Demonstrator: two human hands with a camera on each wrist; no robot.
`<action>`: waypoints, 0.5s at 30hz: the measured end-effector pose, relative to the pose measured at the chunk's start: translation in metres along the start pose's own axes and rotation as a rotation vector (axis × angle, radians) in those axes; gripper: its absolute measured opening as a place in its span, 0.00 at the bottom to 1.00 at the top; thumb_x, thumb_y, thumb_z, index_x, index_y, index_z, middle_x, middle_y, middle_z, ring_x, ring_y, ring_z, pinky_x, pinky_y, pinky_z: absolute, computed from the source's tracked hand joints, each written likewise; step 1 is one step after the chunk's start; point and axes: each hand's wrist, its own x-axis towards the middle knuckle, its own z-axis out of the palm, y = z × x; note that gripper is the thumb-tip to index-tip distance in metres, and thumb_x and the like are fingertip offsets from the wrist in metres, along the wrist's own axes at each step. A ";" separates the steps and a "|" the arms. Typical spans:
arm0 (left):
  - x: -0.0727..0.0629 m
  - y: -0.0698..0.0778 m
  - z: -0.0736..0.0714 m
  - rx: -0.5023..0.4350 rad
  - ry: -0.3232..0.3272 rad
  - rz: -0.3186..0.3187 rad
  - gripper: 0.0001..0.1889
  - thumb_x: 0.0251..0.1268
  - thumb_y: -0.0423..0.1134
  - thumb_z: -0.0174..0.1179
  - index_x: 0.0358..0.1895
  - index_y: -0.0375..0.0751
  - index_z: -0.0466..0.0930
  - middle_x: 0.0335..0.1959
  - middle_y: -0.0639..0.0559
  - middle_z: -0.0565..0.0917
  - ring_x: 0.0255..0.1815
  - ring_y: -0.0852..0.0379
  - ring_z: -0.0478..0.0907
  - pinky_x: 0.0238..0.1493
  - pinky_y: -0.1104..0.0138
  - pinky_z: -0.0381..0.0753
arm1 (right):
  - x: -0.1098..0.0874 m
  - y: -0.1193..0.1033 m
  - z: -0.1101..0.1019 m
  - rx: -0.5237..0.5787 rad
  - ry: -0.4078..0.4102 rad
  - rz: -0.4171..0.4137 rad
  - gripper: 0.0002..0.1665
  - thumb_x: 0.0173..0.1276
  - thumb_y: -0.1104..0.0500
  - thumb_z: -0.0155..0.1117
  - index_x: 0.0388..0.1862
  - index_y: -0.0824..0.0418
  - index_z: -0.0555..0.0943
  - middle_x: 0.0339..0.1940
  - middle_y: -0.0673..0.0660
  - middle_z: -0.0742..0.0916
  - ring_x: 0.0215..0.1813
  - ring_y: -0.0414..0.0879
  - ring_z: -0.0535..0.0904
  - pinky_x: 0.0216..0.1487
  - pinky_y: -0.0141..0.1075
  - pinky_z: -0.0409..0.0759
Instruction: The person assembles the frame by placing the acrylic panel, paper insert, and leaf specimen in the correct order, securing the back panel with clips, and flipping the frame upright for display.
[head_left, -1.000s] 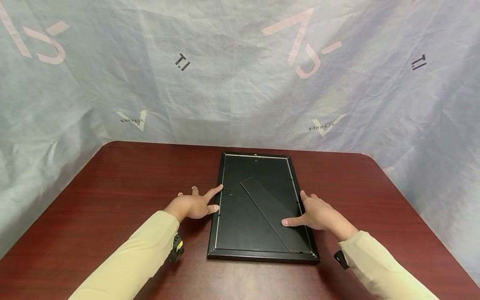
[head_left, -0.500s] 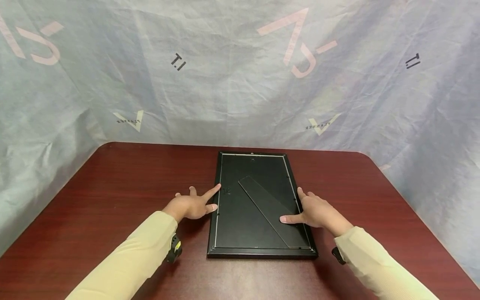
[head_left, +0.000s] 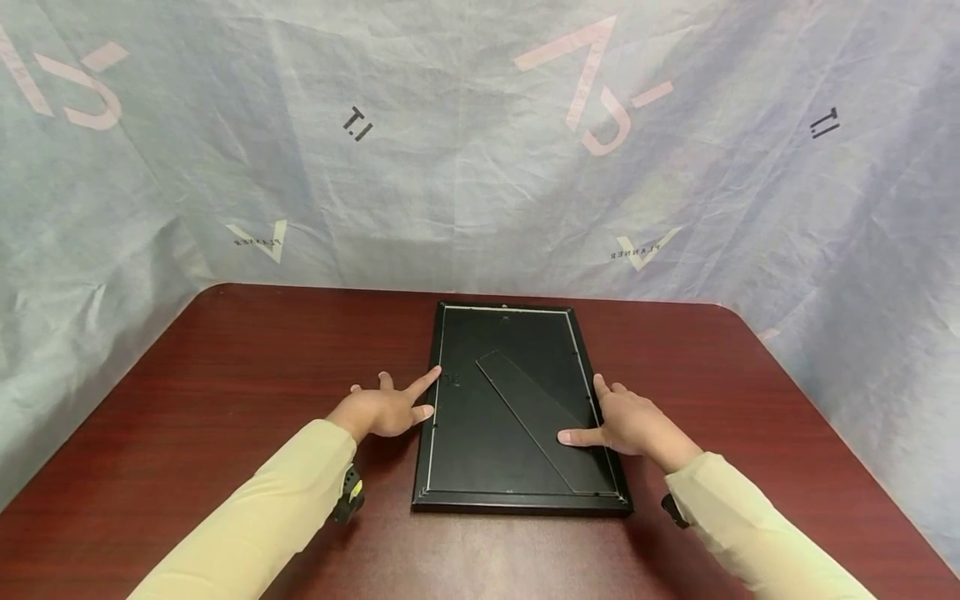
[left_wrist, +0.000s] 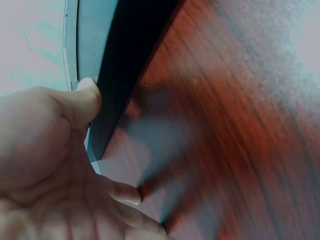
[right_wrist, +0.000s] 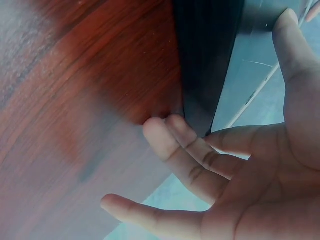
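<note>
A black picture frame lies face down on the table, with its back panel up. Its flat easel leg runs diagonally across the panel. At the left edge is my left hand, fingers spread; index fingertip and thumb touch the border. Seen from the left wrist, the thumb rests on the border while other fingers reach down to the tabletop. My right hand lies at the right edge, thumb stretched over the easel leg. In the right wrist view its fingertips are at the frame's outer side.
The dark red wooden table extends to both sides of the frame and has rounded far corners. A pale printed cloth hangs behind it and along both sides. Dark bands with devices sit at the sleeve cuffs.
The head view has shifted slightly. The frame's near edge and the right hand appear a little higher in the picture; both hands keep their places on the frame.
</note>
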 end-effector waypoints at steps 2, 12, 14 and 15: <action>0.000 0.000 0.000 -0.006 0.002 0.002 0.35 0.85 0.48 0.43 0.84 0.53 0.37 0.76 0.16 0.43 0.80 0.25 0.41 0.72 0.30 0.37 | 0.000 0.000 0.000 -0.004 0.006 0.000 0.73 0.59 0.29 0.71 0.78 0.80 0.49 0.72 0.84 0.64 0.70 0.76 0.66 0.64 0.63 0.70; 0.000 0.000 0.001 0.016 0.000 0.004 0.35 0.85 0.48 0.43 0.84 0.53 0.37 0.76 0.16 0.44 0.80 0.25 0.42 0.72 0.30 0.38 | -0.001 0.001 0.002 0.003 0.014 0.003 0.73 0.59 0.29 0.71 0.79 0.79 0.49 0.72 0.83 0.64 0.69 0.76 0.68 0.63 0.64 0.71; 0.000 -0.001 0.000 0.025 0.001 0.005 0.35 0.85 0.49 0.43 0.84 0.53 0.37 0.76 0.16 0.45 0.79 0.25 0.42 0.72 0.30 0.39 | 0.000 0.001 0.002 0.003 0.020 -0.001 0.73 0.59 0.29 0.71 0.79 0.79 0.49 0.72 0.83 0.64 0.68 0.76 0.68 0.63 0.64 0.71; 0.000 -0.001 0.000 0.027 0.003 0.006 0.35 0.85 0.49 0.43 0.84 0.53 0.37 0.76 0.16 0.45 0.79 0.25 0.43 0.72 0.30 0.39 | 0.000 0.001 0.002 0.003 0.022 -0.002 0.73 0.59 0.29 0.71 0.79 0.79 0.50 0.72 0.83 0.64 0.68 0.76 0.68 0.63 0.64 0.71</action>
